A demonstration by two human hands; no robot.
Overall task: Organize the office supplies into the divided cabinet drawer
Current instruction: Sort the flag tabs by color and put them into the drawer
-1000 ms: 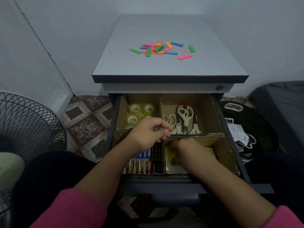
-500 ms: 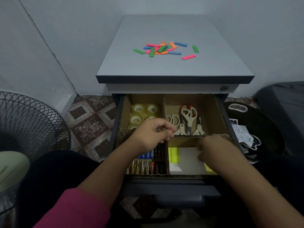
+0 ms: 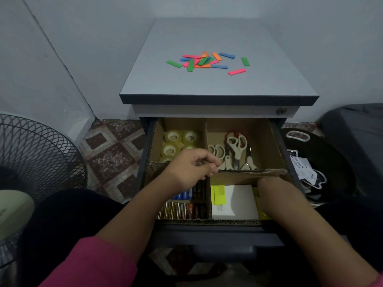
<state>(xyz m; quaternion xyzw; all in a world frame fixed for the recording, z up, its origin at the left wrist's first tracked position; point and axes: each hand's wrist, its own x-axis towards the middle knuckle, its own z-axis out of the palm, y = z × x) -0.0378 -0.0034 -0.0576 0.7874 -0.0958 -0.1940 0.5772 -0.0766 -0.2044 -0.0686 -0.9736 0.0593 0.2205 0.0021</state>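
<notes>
Drawer [image 3: 275, 139] of the cabinet [image 3: 217, 88] stands pulled out, split by cardboard dividers [image 3: 244, 172] into four compartments: tape rolls [image 3: 180, 139] back left, scissors [image 3: 234, 150] back right, batteries [image 3: 184, 206] front left, paper pads [image 3: 234, 199] front right. The left hand [image 3: 192, 168] pinches the cross divider where the walls meet, fingers curled round its edge. The right hand [image 3: 271, 189] reaches down into the front-right compartment beside the pads; its fingers are hidden, so its grip cannot be told. Half a second ago that hand hovered higher, above the pads. Coloured strips [image 3: 207, 61] lie scattered on the cabinet's grey top. A fan [image 3: 37, 154] stands left on the patterned tile floor [image 3: 116, 150].
</notes>
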